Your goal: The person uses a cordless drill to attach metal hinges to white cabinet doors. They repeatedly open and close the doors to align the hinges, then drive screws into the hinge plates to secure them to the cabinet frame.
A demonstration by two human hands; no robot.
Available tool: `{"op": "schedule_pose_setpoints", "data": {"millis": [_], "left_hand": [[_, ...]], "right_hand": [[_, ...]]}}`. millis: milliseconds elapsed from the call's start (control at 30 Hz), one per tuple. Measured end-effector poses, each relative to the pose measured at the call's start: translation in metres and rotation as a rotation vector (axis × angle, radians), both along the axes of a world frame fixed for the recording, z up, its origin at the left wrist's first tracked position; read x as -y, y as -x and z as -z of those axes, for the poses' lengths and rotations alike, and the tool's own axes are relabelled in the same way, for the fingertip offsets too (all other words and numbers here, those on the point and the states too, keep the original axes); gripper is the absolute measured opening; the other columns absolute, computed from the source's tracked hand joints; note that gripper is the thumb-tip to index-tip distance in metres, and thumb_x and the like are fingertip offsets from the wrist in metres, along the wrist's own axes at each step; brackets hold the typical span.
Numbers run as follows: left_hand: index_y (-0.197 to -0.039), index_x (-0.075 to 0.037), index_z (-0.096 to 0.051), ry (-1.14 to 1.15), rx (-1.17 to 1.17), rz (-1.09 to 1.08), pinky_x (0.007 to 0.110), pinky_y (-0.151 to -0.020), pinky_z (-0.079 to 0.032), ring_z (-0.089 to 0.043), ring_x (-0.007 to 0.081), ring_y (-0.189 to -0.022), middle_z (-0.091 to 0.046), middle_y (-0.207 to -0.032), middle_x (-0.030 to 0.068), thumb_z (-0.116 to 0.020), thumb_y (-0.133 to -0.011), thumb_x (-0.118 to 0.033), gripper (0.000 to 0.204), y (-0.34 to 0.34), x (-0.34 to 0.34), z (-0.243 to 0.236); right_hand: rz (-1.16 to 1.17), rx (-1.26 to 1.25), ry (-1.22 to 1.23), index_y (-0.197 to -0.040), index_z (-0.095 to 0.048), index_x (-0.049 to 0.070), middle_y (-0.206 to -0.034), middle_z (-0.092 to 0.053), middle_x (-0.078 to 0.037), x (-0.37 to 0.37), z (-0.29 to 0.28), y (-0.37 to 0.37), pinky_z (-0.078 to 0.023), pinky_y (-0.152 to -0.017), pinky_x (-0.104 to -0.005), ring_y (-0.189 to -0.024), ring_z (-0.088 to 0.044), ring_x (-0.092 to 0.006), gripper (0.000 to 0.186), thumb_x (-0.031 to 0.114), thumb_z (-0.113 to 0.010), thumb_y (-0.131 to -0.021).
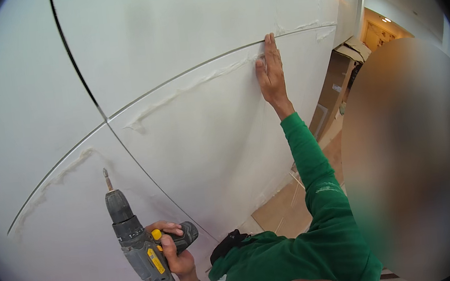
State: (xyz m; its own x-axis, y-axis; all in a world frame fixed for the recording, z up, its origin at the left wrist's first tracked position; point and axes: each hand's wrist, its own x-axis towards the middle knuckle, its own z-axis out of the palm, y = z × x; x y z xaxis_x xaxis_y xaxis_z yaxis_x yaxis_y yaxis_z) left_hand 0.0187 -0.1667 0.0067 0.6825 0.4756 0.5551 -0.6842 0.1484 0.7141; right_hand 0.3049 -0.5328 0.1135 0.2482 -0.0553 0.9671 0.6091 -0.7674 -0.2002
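Your left hand [180,260] is wrapped round the grip of the drill [144,261], which sits at lower left, its bit [106,178] pointing up in front of the white panels [209,147] — whether the tip touches, you can't tell from here. Your right hand [272,80] lies flat, fingers straight and gripping nothing, at the long seam. The panels look already up, edge to edge; the seams read as unfilled, and the rough smears [192,84] beside them look unsmoothed — no screw shows at the bit.
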Motion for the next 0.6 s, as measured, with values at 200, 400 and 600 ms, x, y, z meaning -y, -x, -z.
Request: {"op": "schedule_pose_setpoints", "data": {"millis": [200, 400, 600], "left_hand": [[-0.111, 0.003, -0.054, 0.056, -0.101, 0.062, 0.038, -0.082, -0.056, -0.062, 0.0189, -0.079, -0.063, -0.097, 0.0156, -0.064, -0.096, -0.022, 0.03, 0.01, -0.004, -0.006], [-0.117, 0.004, -0.055, 0.025, -0.038, 0.11, 0.038, -0.081, -0.055, -0.061, 0.0178, -0.079, -0.063, -0.096, 0.0149, -0.058, -0.097, -0.017, 0.029, 0.01, -0.003, -0.007], [-0.113, 0.001, -0.059, 0.082, -0.137, 0.233, 0.036, -0.08, -0.053, -0.062, 0.0171, -0.081, -0.064, -0.096, 0.0119, -0.063, -0.096, -0.018, 0.026, 0.023, -0.015, -0.003]], "right_hand": [[0.054, -0.02, 0.03, -0.169, -0.028, 0.004, -0.176, -0.027, -0.019, -0.02, -0.015, 0.015, -0.016, -0.132, -0.0523, -0.163, -0.025, -0.0328, 0.069, 0.038, -0.048, -0.113], [0.068, 0.063, -0.009, -0.148, -0.061, 0.005, -0.151, -0.06, -0.018, -0.023, -0.054, 0.06, -0.035, -0.122, -0.0437, -0.141, -0.053, -0.0337, 0.047, 0.015, -0.067, -0.102], [0.039, 0.509, 0.513, -0.119, -0.078, 0.006, -0.119, -0.073, -0.009, -0.098, -0.186, 0.104, -0.053, -0.099, -0.041, -0.112, -0.066, -0.0298, 0.028, 0.002, -0.074, -0.092]]}}
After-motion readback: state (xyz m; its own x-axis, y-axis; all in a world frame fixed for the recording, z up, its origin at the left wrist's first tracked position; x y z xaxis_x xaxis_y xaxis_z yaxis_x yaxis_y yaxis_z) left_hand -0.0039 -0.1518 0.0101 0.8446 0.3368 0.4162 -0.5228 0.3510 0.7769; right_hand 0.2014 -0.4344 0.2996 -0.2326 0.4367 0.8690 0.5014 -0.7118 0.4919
